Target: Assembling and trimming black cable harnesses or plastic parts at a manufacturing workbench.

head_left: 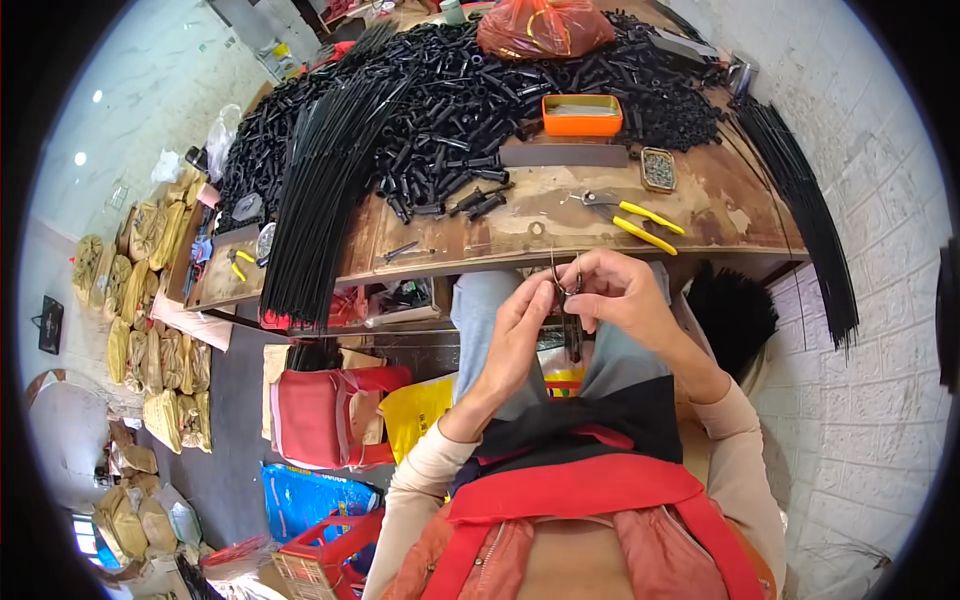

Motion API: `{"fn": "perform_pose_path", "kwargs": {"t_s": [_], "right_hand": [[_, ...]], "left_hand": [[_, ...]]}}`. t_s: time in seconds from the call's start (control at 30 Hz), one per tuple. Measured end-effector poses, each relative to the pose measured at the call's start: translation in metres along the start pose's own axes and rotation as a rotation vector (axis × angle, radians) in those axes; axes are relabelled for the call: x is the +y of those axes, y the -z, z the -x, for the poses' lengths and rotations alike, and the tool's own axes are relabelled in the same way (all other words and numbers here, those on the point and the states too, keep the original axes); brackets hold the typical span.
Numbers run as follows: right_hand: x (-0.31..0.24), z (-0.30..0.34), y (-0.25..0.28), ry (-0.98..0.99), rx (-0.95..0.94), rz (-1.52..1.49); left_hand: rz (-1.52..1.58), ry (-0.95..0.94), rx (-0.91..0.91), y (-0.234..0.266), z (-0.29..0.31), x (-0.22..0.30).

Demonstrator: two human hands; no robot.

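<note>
Just in front of the table's near edge, both my hands are raised over my lap. My left hand (518, 328) is closed, thumb and fingers pinching a small black tubular part (572, 338). My right hand (628, 298) is closed on the same part from the other side, its index finger and thumb curled in. At the top of the part, a thin dark loop and a fine wire-like strand stick up between my fingers. The fingers hide much of the piece. Yellow-handled pliers (648, 222) lie on the wooden table (450, 240), beyond my right hand.
A heap of black tubular parts (440, 110) covers the table's back. Long black strand bundles (325, 190) hang over the edge at left and right (805, 210). An orange box (582, 122), a small tray (658, 168) and a red plastic bag (545, 28) stand there too.
</note>
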State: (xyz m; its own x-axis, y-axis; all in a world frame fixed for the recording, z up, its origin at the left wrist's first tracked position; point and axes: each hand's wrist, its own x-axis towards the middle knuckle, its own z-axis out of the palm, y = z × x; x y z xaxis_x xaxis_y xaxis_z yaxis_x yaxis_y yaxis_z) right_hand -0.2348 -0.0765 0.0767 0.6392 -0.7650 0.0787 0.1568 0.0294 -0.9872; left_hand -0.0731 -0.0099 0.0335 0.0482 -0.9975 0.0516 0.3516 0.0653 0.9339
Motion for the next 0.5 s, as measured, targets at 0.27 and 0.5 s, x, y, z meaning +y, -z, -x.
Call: {"fn": "perform_pose_path", "kwargs": {"t_s": [0.27,0.5], "right_hand": [[0.007,-0.010,-0.003,-0.076,-0.086,-0.157],[0.016,-0.012,-0.006,0.002,-0.141,-0.190]], "left_hand": [[-0.189,-0.238,0.134,0.010,0.014,0.001],[0.009,-0.031,-0.031,0.027,0.010,0.016]]}}
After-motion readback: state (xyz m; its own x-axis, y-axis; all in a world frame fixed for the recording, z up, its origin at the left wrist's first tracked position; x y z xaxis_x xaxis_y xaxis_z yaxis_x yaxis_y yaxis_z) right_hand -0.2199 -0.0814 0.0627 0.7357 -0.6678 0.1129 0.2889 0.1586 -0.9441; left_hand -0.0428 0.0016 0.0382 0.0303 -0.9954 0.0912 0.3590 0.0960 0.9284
